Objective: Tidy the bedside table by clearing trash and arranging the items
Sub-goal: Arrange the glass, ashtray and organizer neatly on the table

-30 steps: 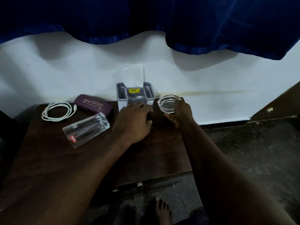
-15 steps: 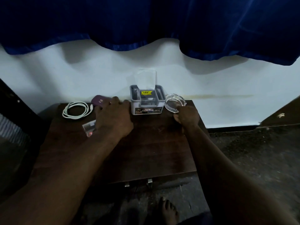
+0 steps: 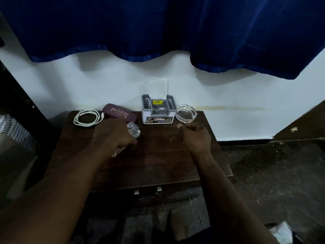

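Left hand [image 3: 114, 132] lies knuckles-up over the clear plastic case [image 3: 134, 129] on the left half of the bedside table [image 3: 158, 161]. Its fingers seem to be curled round the case, though the dim, smeared view hides the grip itself. The hand covers most of the case; one glinting end pokes out past the knuckles and a pale corner shows under the wrist.

Right hand [image 3: 197, 136] hovers over the right side of the table with its fingers loosely bent and nothing in them, just in front of the glass ashtray [image 3: 186, 113].

Along the wall edge stand, from left to right, a coiled white cable [image 3: 87, 118], a purple spectacle case [image 3: 119, 113] just behind the left hand, a white organiser box [image 3: 157, 112] with a grey top, and the ashtray touching or nearly touching the box. A blue curtain [image 3: 158, 29] hangs above the white wall [image 3: 105, 85].
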